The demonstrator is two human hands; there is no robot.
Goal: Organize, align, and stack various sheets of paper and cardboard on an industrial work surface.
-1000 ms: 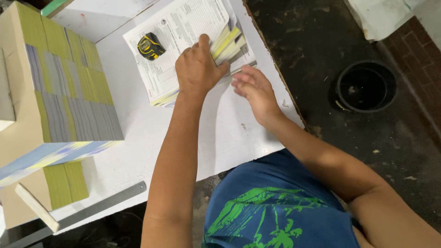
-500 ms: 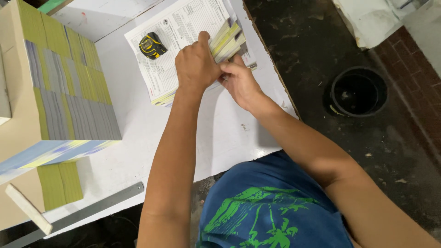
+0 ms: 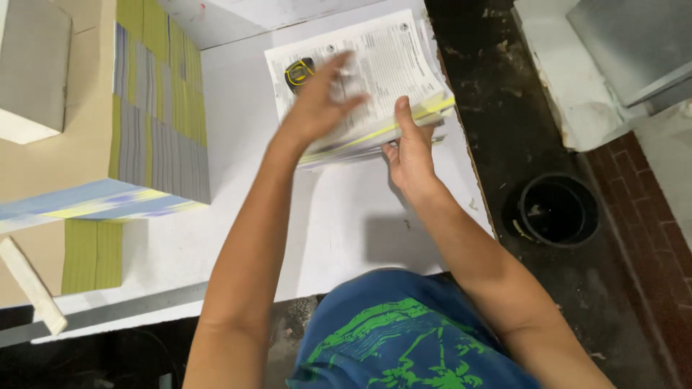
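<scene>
— At the far right corner of the desk [image 3: 346, 223], what lies there?

— A stack of printed sheets [image 3: 404, 65], white on top with yellow-edged layers showing along its near side. Its long axis runs slantwise, from the near left up toward the far right edge.

— Which hand is on it?

— The right hand [image 3: 412, 155] is closer in: it presses against the stack's near edge, fingers together and pointing away from the person, thumb up along the side. It looks braced against the paper, not clamped around it.

— And the other?

— The left hand [image 3: 321, 101] hovers over the stack's left part, blurred; its fingers look spread, holding nothing I can make out. The stack lies just beyond and below it.

— Anything else close by?

— A black and yellow tape measure [image 3: 299, 72] sits on the top sheet, by the left hand. Well to the left stands a tall pile of grey and green bundles [image 3: 155, 115]. Off the desk, on the dark floor at right, a black round bucket [image 3: 559, 210].
</scene>
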